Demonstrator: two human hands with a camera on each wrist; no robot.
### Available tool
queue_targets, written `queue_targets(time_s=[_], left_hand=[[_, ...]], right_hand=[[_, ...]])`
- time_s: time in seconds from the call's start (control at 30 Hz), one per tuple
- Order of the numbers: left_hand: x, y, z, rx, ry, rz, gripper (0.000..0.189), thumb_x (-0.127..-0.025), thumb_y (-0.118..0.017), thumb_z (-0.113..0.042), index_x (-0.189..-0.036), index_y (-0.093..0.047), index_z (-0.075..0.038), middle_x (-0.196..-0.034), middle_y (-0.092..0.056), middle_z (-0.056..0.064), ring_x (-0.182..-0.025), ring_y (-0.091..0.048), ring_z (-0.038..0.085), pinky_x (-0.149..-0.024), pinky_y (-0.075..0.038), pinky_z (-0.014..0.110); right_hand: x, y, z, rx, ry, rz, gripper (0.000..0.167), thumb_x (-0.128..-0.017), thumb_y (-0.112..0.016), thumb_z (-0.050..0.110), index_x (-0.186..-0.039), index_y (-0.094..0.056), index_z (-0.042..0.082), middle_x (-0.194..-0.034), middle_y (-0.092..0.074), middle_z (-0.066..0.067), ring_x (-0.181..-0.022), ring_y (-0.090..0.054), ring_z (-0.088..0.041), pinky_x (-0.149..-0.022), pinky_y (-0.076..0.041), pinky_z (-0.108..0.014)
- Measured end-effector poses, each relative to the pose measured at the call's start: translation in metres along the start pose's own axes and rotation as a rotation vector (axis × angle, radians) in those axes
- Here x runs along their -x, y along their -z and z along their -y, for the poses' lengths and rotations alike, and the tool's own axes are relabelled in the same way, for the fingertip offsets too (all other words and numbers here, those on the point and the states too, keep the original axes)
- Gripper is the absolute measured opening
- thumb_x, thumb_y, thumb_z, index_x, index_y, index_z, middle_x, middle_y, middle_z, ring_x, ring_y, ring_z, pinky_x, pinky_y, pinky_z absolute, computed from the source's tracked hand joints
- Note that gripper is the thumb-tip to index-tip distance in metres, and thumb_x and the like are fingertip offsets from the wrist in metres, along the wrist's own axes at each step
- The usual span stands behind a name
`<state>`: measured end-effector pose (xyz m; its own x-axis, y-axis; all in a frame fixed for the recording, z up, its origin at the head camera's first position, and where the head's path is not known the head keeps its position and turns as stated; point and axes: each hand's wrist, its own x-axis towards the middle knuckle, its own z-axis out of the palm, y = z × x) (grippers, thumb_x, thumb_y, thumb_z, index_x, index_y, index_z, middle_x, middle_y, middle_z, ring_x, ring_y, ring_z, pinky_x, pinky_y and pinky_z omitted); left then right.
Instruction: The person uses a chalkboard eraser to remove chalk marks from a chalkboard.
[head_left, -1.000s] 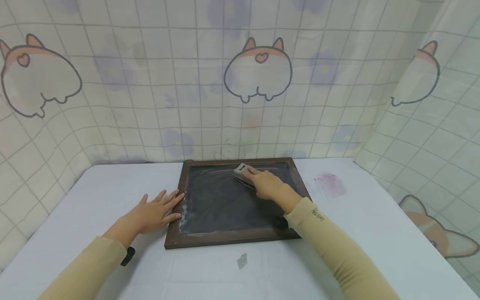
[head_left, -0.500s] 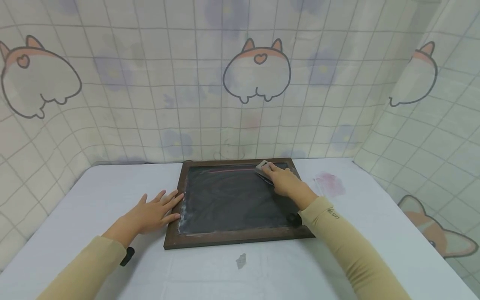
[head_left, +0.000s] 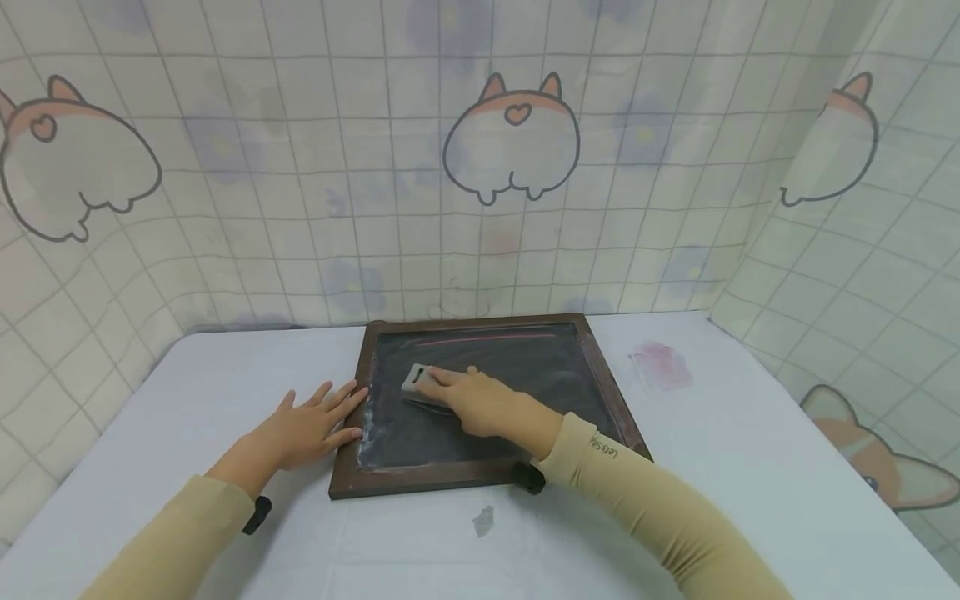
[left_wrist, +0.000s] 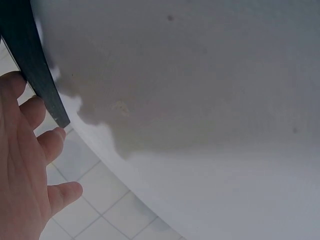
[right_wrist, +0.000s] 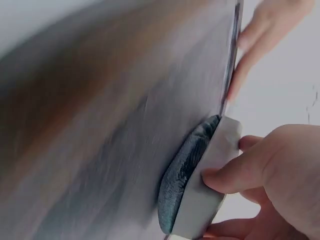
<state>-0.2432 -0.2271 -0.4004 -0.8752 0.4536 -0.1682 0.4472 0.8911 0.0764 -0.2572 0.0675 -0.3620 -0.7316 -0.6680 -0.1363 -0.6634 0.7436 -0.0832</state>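
Gripping a pale grey, block-shaped eraser (head_left: 413, 382) on a black, rectangular, wood-framed chalkboard (head_left: 540, 375)

Pinches the eraser in the right hand (head_left: 483, 402), with thumb and fingers curled closely round the casing. Sets it on the left part of the chalkboard, near mid-height, inside the brown wooden frame (head_left: 457, 477). In the right wrist view, turns a dark, fuzzy pad (right_wrist: 184, 177) against the blurred writing surface.

Lays the left hand (head_left: 300, 429) at the left side of the frame, with fingers spread well apart, touching the edge and grasping nothing.

Shows a thin reddish line (head_left: 487, 337) across the upper part of the chalkboard, beyond the eraser, and whitish residue (head_left: 366, 427) along the inner left edge.

Wears long beige sleeves (head_left: 660, 508), with dark lettering (head_left: 604, 450) on the right cuff, and a small black object (head_left: 528, 477) under each wrist.

Rests the chalkboard on a white counter (head_left: 750, 433), marked with a pink smudge (head_left: 662, 367) to the right and a small grey patch (head_left: 483, 522) in front. Stands before white, grid-patterned sheeting (head_left: 420, 242), printed with pale purple flowers (head_left: 225, 146) and rounded, orange-and-white cartoon animals (head_left: 512, 154)
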Motion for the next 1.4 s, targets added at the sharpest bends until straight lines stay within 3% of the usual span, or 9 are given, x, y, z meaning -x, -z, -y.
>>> queue_targets(time_s=[0.23, 0.5, 0.73, 0.83, 0.93, 1.03, 1.13, 1.23, 1.4], left_hand=[[0.001, 0.001, -0.001, 0.002, 0.008, 0.001, 0.072, -0.107, -0.044, -0.055, -0.163, -0.028, -0.013, -0.167, -0.024, 0.015, -0.149, -0.025, 0.048, -0.111, -0.014, 0.079], [0.004, 0.003, -0.004, 0.014, -0.011, -0.009, 0.072, -0.107, -0.044, -0.056, -0.163, -0.030, -0.012, -0.167, -0.025, 0.016, -0.148, -0.027, 0.049, -0.109, -0.015, 0.080], [0.006, 0.007, -0.006, 0.026, -0.016, -0.006, 0.072, -0.107, -0.046, -0.054, -0.163, -0.029, -0.011, -0.167, -0.026, 0.017, -0.148, -0.027, 0.049, -0.110, -0.015, 0.080], [0.005, 0.007, -0.006, 0.030, -0.015, -0.001, 0.072, -0.107, -0.046, -0.053, -0.163, -0.028, -0.011, -0.167, -0.025, 0.017, -0.148, -0.026, 0.049, -0.110, -0.015, 0.080], [0.005, 0.005, -0.005, 0.022, -0.015, -0.003, 0.072, -0.107, -0.046, -0.053, -0.163, -0.029, -0.012, -0.167, -0.025, 0.017, -0.148, -0.027, 0.049, -0.110, -0.015, 0.080], [0.003, 0.005, -0.004, 0.014, -0.016, -0.007, 0.071, -0.107, -0.046, -0.053, -0.163, -0.029, -0.012, -0.166, -0.026, 0.017, -0.148, -0.027, 0.049, -0.110, -0.015, 0.080], [0.003, 0.004, -0.004, 0.010, -0.017, -0.009, 0.071, -0.107, -0.047, -0.052, -0.163, -0.030, -0.011, -0.166, -0.027, 0.017, -0.148, -0.028, 0.049, -0.109, -0.016, 0.080], [0.002, 0.005, -0.004, 0.012, -0.016, -0.008, 0.071, -0.107, -0.047, -0.051, -0.163, -0.030, -0.011, -0.166, -0.027, 0.017, -0.148, -0.027, 0.049, -0.110, -0.016, 0.080], [0.003, 0.005, -0.004, 0.008, -0.011, -0.001, 0.071, -0.107, -0.047, -0.052, -0.162, -0.030, -0.011, -0.166, -0.027, 0.018, -0.148, -0.027, 0.049, -0.109, -0.016, 0.080]], right_hand=[[-0.004, 0.000, 0.001, 0.070, 0.000, 0.000, 0.078, -0.097, -0.064, -0.008, -0.162, -0.035, 0.025, -0.168, -0.025, -0.007, -0.136, -0.045, -0.051, -0.111, -0.041, -0.056], [0.000, 0.002, -0.051, -0.026, -0.159, -0.026, 0.079, -0.095, -0.061, -0.015, -0.162, -0.035, 0.018, -0.166, -0.025, -0.018, -0.131, -0.051, -0.051, -0.110, -0.041, -0.058], [0.017, 0.007, -0.101, -0.060, -0.318, -0.023, 0.077, -0.096, -0.057, -0.015, -0.163, -0.031, 0.014, -0.167, -0.020, -0.022, -0.092, -0.067, -0.042, -0.116, -0.031, -0.060], [0.024, 0.008, -0.116, -0.066, -0.389, -0.020, 0.075, -0.098, -0.056, -0.012, -0.163, -0.030, 0.013, -0.167, -0.020, -0.023, -0.103, -0.065, -0.044, -0.112, -0.037, -0.060], [0.029, 0.009, -0.127, -0.048, -0.474, -0.019, 0.072, -0.098, -0.057, -0.007, -0.163, -0.030, 0.012, -0.166, -0.022, -0.024, -0.131, -0.052, -0.046, -0.090, -0.053, -0.049], [0.030, 0.009, -0.133, -0.028, -0.527, -0.016, 0.070, -0.099, -0.057, -0.003, -0.162, -0.031, 0.010, -0.164, -0.023, -0.026, -0.141, -0.042, -0.046, -0.066, -0.051, -0.041], [0.028, 0.008, -0.134, -0.033, -0.545, -0.027, 0.067, -0.099, -0.056, -0.002, -0.161, -0.033, 0.009, -0.164, -0.024, -0.027, -0.139, -0.041, -0.052, -0.077, -0.056, -0.047], [0.024, 0.008, -0.131, -0.036, -0.556, -0.036, 0.064, -0.100, -0.055, -0.002, -0.160, -0.035, 0.008, -0.163, -0.025, -0.027, -0.133, -0.043, -0.060, -0.096, -0.050, -0.065], [0.015, 0.006, -0.122, -0.035, -0.565, -0.050, 0.063, -0.102, -0.054, -0.002, -0.161, -0.035, 0.010, -0.164, -0.026, -0.025, -0.133, -0.038, -0.065, -0.103, -0.042, -0.070]])
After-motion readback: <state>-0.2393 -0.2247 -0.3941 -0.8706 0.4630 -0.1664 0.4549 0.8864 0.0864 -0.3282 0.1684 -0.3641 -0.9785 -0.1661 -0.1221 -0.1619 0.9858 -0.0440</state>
